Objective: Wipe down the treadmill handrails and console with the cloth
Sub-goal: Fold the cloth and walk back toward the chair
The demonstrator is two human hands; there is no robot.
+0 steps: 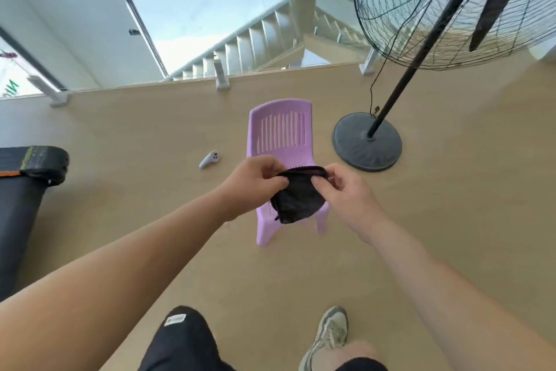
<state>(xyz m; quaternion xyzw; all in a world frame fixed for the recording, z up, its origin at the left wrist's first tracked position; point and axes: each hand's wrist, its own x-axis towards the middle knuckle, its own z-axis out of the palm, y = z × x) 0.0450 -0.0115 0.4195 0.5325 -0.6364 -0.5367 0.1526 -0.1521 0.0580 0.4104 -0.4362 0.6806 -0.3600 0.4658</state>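
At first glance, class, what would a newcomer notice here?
Two hands, left and right, hold a dark cloth at centre, above a lilac plastic chair. A big standing fan fills the upper right, and the treadmill sits at the left edge.

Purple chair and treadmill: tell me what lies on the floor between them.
In the head view, a small white handheld controller lies on bare floor between the purple chair and the treadmill.

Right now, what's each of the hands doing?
Left hand: closed, pinching the dark cloth.
Right hand: closed, pinching the same cloth.
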